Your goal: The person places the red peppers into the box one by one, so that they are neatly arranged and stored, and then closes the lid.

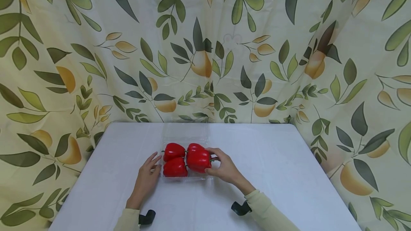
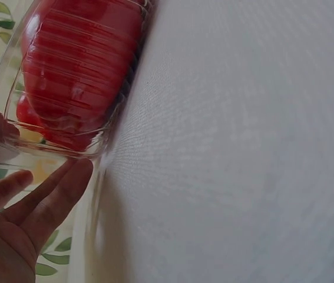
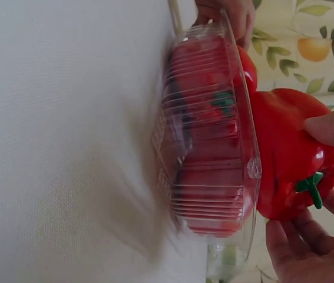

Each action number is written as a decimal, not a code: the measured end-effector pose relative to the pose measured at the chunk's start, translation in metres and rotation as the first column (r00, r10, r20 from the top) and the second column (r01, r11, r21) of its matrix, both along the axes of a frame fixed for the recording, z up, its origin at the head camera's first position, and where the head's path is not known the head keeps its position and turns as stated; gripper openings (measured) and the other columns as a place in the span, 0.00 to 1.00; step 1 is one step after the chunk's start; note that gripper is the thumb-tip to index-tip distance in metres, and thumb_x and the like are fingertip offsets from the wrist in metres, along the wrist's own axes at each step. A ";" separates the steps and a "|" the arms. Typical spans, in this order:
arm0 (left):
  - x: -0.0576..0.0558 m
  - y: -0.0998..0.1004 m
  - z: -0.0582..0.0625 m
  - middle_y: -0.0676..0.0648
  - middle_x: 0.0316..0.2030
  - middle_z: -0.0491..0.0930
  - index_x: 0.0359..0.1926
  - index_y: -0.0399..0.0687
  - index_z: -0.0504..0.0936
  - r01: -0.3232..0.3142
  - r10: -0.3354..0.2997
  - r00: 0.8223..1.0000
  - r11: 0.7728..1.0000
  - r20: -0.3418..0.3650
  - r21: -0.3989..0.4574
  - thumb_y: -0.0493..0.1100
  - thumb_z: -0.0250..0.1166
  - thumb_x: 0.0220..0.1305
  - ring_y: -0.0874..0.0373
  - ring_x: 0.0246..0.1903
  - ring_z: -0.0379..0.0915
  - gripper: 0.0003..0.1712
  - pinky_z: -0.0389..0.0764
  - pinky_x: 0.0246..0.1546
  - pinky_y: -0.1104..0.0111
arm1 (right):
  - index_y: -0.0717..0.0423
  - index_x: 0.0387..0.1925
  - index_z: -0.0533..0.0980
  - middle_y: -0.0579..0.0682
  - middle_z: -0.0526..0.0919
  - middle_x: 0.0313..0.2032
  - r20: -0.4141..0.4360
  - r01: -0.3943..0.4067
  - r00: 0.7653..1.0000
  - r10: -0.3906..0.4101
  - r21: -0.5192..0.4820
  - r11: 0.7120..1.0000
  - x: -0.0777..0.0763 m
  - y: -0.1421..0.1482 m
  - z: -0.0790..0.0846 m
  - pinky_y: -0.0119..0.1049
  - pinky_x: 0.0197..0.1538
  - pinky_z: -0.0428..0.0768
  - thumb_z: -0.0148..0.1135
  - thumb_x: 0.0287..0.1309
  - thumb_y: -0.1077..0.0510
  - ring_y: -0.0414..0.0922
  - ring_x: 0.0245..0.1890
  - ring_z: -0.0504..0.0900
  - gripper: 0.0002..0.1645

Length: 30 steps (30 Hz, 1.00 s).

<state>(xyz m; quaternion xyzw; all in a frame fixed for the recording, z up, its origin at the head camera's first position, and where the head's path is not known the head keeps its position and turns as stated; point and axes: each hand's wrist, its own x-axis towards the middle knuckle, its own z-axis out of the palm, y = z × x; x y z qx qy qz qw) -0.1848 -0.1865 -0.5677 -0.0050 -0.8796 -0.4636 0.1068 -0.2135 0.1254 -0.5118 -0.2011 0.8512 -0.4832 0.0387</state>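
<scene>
A leaf-and-fruit patterned curtain (image 1: pixel 224 60) fills the upper half and both sides of the head view. Below it, a white table (image 1: pixel 276 188) spreads across the lower part. A clear ribbed container (image 3: pixel 208 197) sits at the lower centre, its lid (image 1: pixel 186 131) lying back toward the table's far edge. The person's right hand (image 1: pixel 226 168), right of centre, has thumb and fingers clamped on opposite sides of a pepper. The left hand (image 1: pixel 148 175) reaches to the container's left side, fingers extended, fingertips touching it. The gripped red pepper (image 1: pixel 198 159) bulges above the rim at the container's right. Two more peppers (image 1: pixel 173 152) lie at its left. A green stem (image 3: pixel 311 187) juts from the gripped pepper, right in the right wrist view.
</scene>
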 end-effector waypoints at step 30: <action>0.001 0.000 -0.001 0.46 0.71 0.66 0.65 0.48 0.75 0.000 0.000 1.000 1.000 0.005 -0.007 0.40 0.59 0.69 0.49 0.50 0.83 0.24 0.84 0.50 0.59 | 0.45 0.67 0.68 0.47 0.76 0.60 0.016 -0.084 0.996 0.083 0.121 0.989 0.002 -0.004 0.000 0.38 0.50 0.84 0.72 0.52 0.48 0.48 0.56 0.77 0.40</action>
